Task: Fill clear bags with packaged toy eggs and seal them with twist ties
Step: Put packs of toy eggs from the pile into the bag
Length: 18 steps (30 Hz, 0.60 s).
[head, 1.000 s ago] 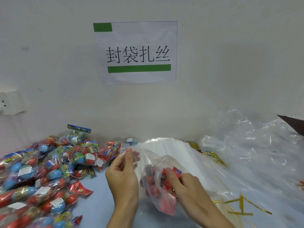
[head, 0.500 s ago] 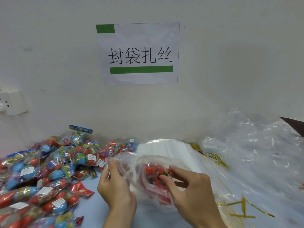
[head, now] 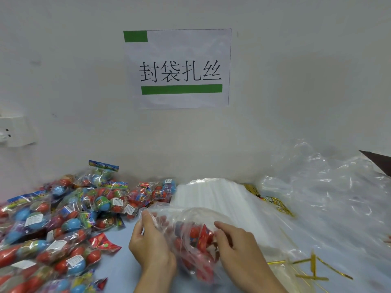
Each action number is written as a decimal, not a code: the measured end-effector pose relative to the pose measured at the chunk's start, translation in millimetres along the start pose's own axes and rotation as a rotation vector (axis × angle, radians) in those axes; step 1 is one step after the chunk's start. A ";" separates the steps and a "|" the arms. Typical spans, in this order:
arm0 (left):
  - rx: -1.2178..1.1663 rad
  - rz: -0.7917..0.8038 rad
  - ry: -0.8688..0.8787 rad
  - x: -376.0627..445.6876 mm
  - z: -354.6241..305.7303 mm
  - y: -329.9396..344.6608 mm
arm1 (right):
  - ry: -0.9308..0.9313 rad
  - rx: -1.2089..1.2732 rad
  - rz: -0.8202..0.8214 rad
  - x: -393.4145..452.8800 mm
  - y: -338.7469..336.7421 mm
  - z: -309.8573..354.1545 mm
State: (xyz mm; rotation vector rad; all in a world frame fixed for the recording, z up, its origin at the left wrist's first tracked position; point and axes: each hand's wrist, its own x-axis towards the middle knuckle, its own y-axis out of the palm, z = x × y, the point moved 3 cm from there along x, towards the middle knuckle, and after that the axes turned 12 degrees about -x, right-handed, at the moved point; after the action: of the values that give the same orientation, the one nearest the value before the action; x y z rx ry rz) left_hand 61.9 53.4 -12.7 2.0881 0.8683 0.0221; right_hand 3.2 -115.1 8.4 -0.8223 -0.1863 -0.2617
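Clear plastic bag [head: 186, 216] containing red packaged toy eggs [head: 198, 235], gripped at its mouth by left hand [head: 151, 244] and right hand [head: 239, 248].

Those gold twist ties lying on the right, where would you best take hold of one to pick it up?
Probably near one end, pinched from above. The gold twist ties are thin, flat strips lying crossed on the plastic sheeting, so there is no thickness to wrap fingers round. An end that sticks out free of the others lets one lift away alone. The right hand is the nearer one, though it is now holding the clear bag.
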 end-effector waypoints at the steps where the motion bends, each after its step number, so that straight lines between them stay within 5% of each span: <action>1: -0.002 -0.010 0.006 0.0 -1.4 -0.4 | -0.026 0.010 -0.021 -0.5 -3.1 0.2; 7: -0.020 -0.075 0.012 4.4 -4.8 -3.8 | -0.100 0.159 -0.198 -1.4 -16.8 -0.6; 14: 0.041 -0.069 0.020 6.6 -5.1 -4.1 | -0.212 -0.085 -0.323 0.3 -26.4 -1.8; 18: 0.129 -0.052 0.067 6.3 -7.5 -2.9 | -0.127 -0.274 -0.302 2.0 -26.9 -8.4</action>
State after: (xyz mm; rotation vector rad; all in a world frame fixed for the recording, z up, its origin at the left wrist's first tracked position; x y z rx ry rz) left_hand 62.7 63.5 -11.8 2.1939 0.9875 0.0080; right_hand -2.5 -139.2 22.1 -1.0843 -0.4019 -0.5277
